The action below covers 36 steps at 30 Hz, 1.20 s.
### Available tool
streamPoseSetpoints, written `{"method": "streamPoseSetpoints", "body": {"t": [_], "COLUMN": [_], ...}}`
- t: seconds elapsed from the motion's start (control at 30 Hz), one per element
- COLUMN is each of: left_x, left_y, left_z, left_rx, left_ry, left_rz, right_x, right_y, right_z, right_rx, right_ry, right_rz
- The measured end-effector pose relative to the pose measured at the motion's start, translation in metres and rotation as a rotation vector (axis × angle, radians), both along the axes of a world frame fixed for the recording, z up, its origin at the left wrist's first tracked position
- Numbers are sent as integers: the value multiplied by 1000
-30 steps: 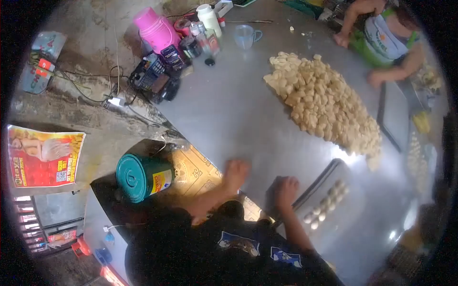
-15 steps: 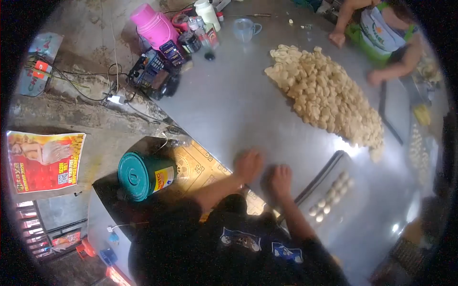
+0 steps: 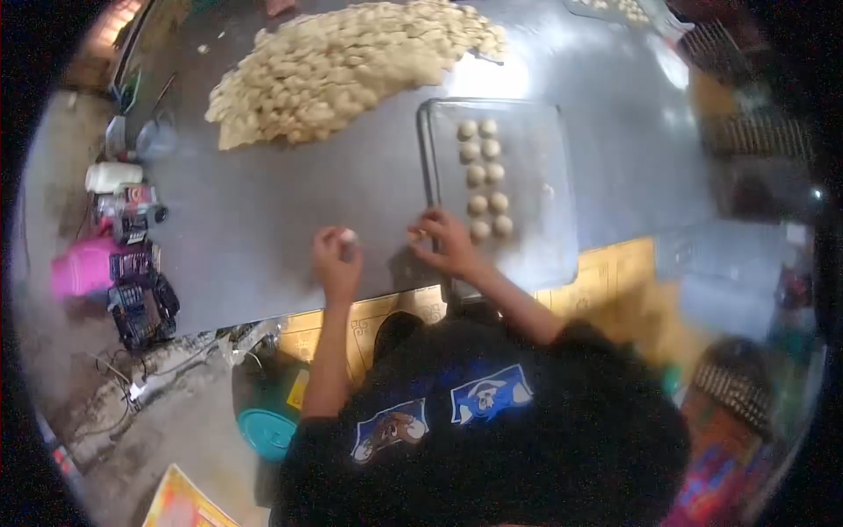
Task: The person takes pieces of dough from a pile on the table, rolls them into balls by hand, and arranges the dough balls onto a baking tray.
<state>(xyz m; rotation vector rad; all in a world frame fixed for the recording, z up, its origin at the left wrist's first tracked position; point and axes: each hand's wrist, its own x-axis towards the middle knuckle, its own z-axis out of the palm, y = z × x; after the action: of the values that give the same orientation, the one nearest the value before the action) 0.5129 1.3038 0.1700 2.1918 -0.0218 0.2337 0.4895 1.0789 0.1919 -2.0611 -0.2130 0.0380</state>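
My left hand (image 3: 335, 268) is raised a little above the metal table, its fingers closed on a small white dough ball (image 3: 349, 236). To its right, my right hand (image 3: 448, 248) is beside the tray's left edge with the fingers curled; a pale bit of dough shows at the fingertips, mostly hidden. The clear-looking tray (image 3: 536, 158) holds several round dough balls (image 3: 477, 175) in two rows. Beyond my hands lies a large heap of dough pieces (image 3: 351, 75).
The metal table (image 3: 246, 228) spans the view. At its left end stand a white bottle (image 3: 112, 177), a pink jug (image 3: 83, 268), a phone and dark items. A bucket with a teal lid (image 3: 268, 433) is on the floor at my left.
My view has turned right, towards the tray. Both hands were flat on the table; now they are lifted with curled fingers, and a dough ball shows in the left. The co-worker has left view.
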Motion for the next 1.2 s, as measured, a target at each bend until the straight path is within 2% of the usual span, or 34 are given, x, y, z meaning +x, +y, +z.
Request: {"method": "streamPoseSetpoints", "body": {"t": [0.07,0.13,0.17,0.23,0.33,0.37,0.47,0.57,0.63,0.7,0.73,0.77,0.8,0.83,0.9,0.97,1.03,1.13,1.2], "left_x": [-27,-48,-51,-54,-65,-70,-68,-79,-81,-75,-68,-63,-42,-17,40,107,173,260,292], "left_y": [-47,-89,-108,-143,-166,-168,-179,-178,-179,-177,-174,-170,-168,-162,-144,-125,-107,-80,-70], "left_z": [3,6,15,37,19,12,-5,-5,1,4,5,8,18,15,7,20,34,25,27], "left_rx": [174,13,25,255,328,342,433,492,436,428,427,422,441,443,299,276,349,352,515], "left_ry": [152,77,83,-219,-262,-258,-201,-147,-148,-100,-93,-83,-142,-163,-263,-383,-276,-376,-188], "left_rz": [-144,-366,-371,-492,-524,-532,-527,-465,-419,-319,-271,-230,-199,-179,-12,40,188,281,184], "right_x": [-45,-72,-80,-95,-102,-104,-96,-106,-80,-66,-58,-51,-43,-39,-35,-46,-69,-83,-87], "right_y": [-36,-65,-78,-101,-117,-120,-127,-129,-133,-141,-145,-148,-150,-154,-160,-168,-179,-184,-177], "right_z": [1,12,10,1,-30,-41,-50,-29,-23,-25,-31,-39,-38,-34,-13,-19,-61,-32,-5], "right_rx": [-62,-26,-13,79,-31,-89,-39,-52,-42,-77,-65,-73,-87,-86,-107,-184,126,-56,-142], "right_ry": [3,-51,-46,19,40,47,69,114,41,-88,-111,-17,75,50,151,-26,166,3,145], "right_rz": [-165,-269,-275,-395,-327,-288,-306,-278,-227,-331,-301,-232,-171,-157,-107,-189,-401,-484,-548]}}
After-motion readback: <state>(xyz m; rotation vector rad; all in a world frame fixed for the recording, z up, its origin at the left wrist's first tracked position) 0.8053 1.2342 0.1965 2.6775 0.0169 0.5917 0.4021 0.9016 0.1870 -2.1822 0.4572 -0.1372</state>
